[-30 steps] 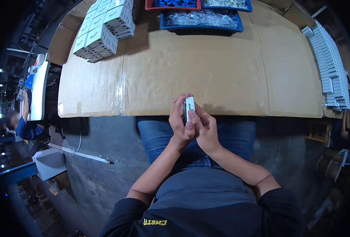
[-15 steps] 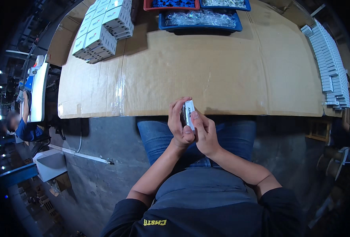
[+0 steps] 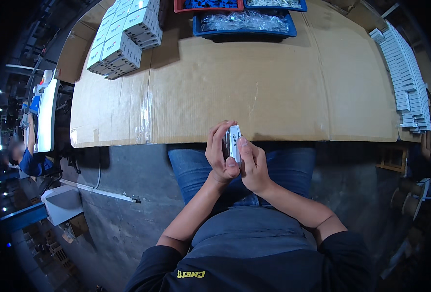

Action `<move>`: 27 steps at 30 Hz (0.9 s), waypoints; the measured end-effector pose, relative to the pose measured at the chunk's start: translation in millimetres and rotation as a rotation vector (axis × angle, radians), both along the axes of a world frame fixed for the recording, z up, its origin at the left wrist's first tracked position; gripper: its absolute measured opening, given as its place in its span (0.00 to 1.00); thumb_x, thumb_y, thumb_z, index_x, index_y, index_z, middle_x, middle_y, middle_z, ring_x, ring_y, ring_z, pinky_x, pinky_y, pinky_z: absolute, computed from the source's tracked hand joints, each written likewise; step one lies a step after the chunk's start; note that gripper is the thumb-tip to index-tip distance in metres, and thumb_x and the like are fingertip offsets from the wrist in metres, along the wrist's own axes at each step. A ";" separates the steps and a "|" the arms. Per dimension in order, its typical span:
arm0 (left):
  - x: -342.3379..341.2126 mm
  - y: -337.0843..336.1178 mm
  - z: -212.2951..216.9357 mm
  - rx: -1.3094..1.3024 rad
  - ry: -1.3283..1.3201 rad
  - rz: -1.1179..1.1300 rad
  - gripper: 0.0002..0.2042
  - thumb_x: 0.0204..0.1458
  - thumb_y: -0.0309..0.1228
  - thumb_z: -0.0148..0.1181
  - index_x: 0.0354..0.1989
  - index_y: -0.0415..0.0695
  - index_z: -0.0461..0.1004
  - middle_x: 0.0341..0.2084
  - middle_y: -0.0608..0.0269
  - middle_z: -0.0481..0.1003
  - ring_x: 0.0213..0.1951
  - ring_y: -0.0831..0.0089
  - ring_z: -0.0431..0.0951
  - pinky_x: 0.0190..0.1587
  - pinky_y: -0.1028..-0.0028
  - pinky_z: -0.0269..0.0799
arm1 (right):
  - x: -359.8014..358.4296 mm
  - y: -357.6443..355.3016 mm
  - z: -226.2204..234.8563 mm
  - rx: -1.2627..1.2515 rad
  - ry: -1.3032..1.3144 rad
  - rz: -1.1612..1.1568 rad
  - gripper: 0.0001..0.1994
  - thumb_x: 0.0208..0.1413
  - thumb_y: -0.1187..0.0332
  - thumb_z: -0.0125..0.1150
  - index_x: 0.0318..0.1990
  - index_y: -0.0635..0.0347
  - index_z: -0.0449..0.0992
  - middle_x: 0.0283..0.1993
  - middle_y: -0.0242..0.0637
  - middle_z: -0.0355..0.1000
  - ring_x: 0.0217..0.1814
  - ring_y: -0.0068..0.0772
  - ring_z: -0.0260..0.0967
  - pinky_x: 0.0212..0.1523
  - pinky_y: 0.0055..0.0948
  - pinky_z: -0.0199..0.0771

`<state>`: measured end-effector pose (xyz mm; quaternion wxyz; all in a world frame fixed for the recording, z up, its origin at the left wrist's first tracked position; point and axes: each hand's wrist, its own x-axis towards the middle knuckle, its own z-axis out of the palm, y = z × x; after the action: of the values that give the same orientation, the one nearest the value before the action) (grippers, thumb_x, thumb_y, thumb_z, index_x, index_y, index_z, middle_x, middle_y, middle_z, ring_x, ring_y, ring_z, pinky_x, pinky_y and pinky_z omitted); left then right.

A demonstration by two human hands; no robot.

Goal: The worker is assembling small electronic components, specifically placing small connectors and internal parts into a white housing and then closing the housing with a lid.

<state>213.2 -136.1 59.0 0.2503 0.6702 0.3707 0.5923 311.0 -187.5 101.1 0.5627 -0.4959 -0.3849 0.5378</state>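
While the left hand (image 3: 219, 155) wraps its fingers and thumb around a small white box (image 3: 234, 140), the right hand (image 3: 255, 168) grips the same box from the other side, its thumb pressed along the printed face. Both hands meet over the jeans-clad lap (image 3: 293, 168), by the near edge of the cardboard-covered table (image 3: 244, 92). White cartons (image 3: 120, 46) stand stacked at the far left, a blue tray (image 3: 244, 35) of clear plastic pieces sits beyond, and slim white boxes (image 3: 406, 78) line the right side.
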 end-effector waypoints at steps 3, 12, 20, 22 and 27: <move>0.0 0.2 -2.4 0.009 0.004 0.005 0.38 0.62 0.58 0.41 0.55 0.26 0.72 0.47 0.38 0.78 0.51 0.45 0.79 0.53 0.56 0.77 | 0.8 0.5 1.0 -0.012 0.010 0.009 0.25 0.78 0.51 0.42 0.38 0.66 0.73 0.31 0.25 0.70 0.35 0.15 0.60 0.35 0.22 0.63; -1.9 -3.1 -1.7 0.026 -0.004 0.011 0.37 0.61 0.56 0.44 0.54 0.24 0.73 0.47 0.37 0.78 0.51 0.45 0.79 0.54 0.55 0.77 | -0.9 -1.0 4.6 -0.027 0.003 -0.002 0.26 0.78 0.51 0.41 0.33 0.64 0.71 0.27 0.24 0.67 0.30 0.14 0.58 0.31 0.23 0.59; -4.0 -5.4 -1.7 0.034 -0.007 0.008 0.39 0.60 0.57 0.45 0.54 0.24 0.73 0.47 0.36 0.78 0.50 0.46 0.79 0.53 0.56 0.77 | 3.4 -3.6 -3.1 -0.030 -0.021 0.037 0.26 0.78 0.51 0.40 0.36 0.64 0.73 0.29 0.25 0.69 0.31 0.16 0.60 0.32 0.24 0.62; -4.0 -6.3 4.3 -0.021 0.083 0.012 0.42 0.62 0.62 0.38 0.56 0.26 0.71 0.48 0.38 0.77 0.53 0.50 0.77 0.56 0.56 0.73 | 2.6 -1.5 -10.7 -0.055 -0.027 0.063 0.27 0.78 0.49 0.39 0.41 0.65 0.77 0.31 0.27 0.71 0.33 0.16 0.65 0.34 0.24 0.67; 0.2 7.7 5.0 -0.183 -0.021 -0.093 0.48 0.62 0.68 0.36 0.67 0.26 0.63 0.56 0.40 0.71 0.55 0.54 0.74 0.62 0.59 0.67 | 17.6 11.8 -5.7 -0.120 0.167 0.064 0.32 0.78 0.47 0.39 0.71 0.66 0.67 0.38 0.29 0.76 0.38 0.19 0.70 0.40 0.24 0.71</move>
<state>213.4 -128.4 64.0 0.3417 0.6548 0.3892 0.5505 328.6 -175.6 95.4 0.5444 -0.4697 -0.3195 0.6171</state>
